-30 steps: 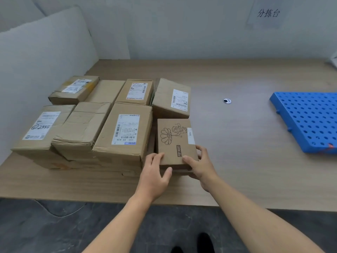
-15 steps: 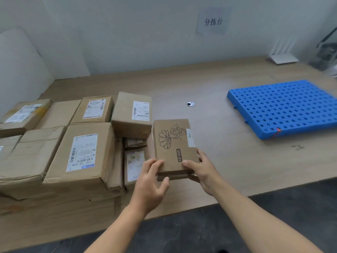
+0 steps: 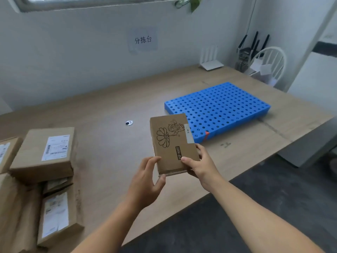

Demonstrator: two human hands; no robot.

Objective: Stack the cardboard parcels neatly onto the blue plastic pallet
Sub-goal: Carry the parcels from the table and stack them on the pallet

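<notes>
Both forearms bare, reaching forward and converging. Left hand curled round near left corner of parcel. Right hand grips near right corner, thumb flat on top, fingers along the right side.

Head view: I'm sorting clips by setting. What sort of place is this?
Probably a small parcel-sorting room: labelled cardboard parcels piled on a wooden table, a blue plastic pallet, and a wall sign reading 分拣台, sorting table.
</notes>
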